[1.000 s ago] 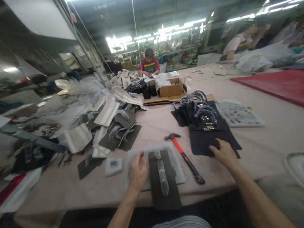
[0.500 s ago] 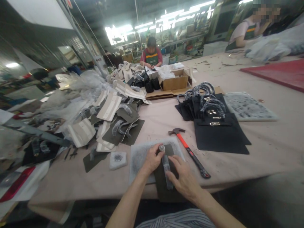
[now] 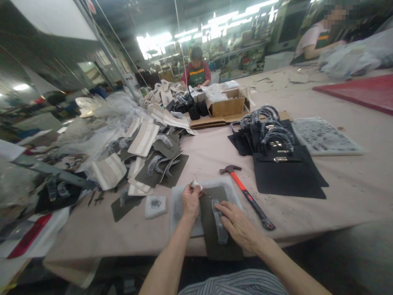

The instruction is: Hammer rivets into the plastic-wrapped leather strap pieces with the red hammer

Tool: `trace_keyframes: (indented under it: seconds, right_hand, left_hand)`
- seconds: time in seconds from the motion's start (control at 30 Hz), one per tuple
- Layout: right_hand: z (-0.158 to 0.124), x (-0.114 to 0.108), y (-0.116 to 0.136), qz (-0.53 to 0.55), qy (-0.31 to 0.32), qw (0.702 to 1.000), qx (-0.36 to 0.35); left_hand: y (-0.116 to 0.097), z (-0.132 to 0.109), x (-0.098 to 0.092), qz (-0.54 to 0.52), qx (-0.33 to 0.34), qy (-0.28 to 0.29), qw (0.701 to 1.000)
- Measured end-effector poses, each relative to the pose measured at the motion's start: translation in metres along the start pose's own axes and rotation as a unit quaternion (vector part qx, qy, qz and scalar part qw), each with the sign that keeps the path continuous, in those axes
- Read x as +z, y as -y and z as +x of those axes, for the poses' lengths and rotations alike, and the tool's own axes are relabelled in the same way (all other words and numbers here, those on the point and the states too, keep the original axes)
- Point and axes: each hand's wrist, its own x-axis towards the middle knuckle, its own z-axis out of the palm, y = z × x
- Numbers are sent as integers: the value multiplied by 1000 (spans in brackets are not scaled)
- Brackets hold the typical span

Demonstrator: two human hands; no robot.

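Note:
My left hand point(image 3: 190, 201) is closed on a small whitish cylindrical tool point(image 3: 196, 186), tilted over the far edge of a dark olive bag panel point(image 3: 211, 241); its exact kind is unclear. A plastic-wrapped strap handle point(image 3: 220, 225) lies lengthwise on this panel. My right hand point(image 3: 239, 225) rests on the handle's right side, fingers stretched and a little apart. Under the panel is a scuffed white board point(image 3: 179, 217), and the panel's near end overhangs the table edge. To the right lies a claw hammer point(image 3: 247, 196) with a red and black grip.
Black bag panels point(image 3: 287, 176) with wrapped handles are stacked on the right, beside another marked white board point(image 3: 328, 137). Left are piled olive and beige panels point(image 3: 143, 137) and a small white block point(image 3: 155, 206). A cardboard box point(image 3: 229, 107) and a co-worker point(image 3: 196, 73) are beyond.
My left hand has lifted the small tool off the strap's far end and tilted it leftward. My right hand stays at the strap, which now lies slightly apart from my left hand.

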Motion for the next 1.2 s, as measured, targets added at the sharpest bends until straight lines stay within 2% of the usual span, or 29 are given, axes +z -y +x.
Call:
trace_keyframes:
  seconds: [0.1,0.2,0.27,0.3,0.37,0.47,0.53,0.6,0.67,0.73,0.83,0.9,1.03,1.2]
  right_hand:
    - [4,-4,-5,-56,36,996,-55]
    - [10,-6,5,-167,95,972,-134]
    - [14,-9,15,-215,95,957,-169]
    - [16,-12,20,-229,74,955,-170]
    - [19,-21,27,-260,-7,958,-121]
    - [18,-38,31,-302,-143,942,27]
    - [16,-43,29,-283,-173,938,101]
    - [11,-39,26,-226,-171,948,145]
    - [4,-23,22,-167,-166,959,158]
    - [-2,0,21,-129,-152,970,141]
    - [-7,30,24,-120,-86,983,104]
    - [-7,41,29,-126,-44,985,111]
    - [-3,43,40,-111,-6,982,151]
    - [-8,39,35,-58,-17,991,118]
  left_hand:
    - [-7,-6,-13,66,36,31,997]
    - [-12,-12,-26,76,50,20,996]
    - [-13,-14,-34,70,50,-4,996]
    - [-14,-15,-38,65,48,-21,996]
    - [-17,-15,-48,50,49,-63,996]
    - [-26,-15,-62,15,73,-128,989]
    - [-31,-16,-68,-3,90,-157,983]
    - [-33,-18,-69,-5,89,-158,983]
    - [-30,-19,-66,2,78,-131,988]
    - [-23,-21,-58,14,70,-88,994]
    - [-13,-25,-42,40,68,-10,997]
    - [-11,-26,-31,51,62,30,996]
    - [-12,-26,-13,61,53,93,992]
    - [-4,-24,-2,44,28,161,986]
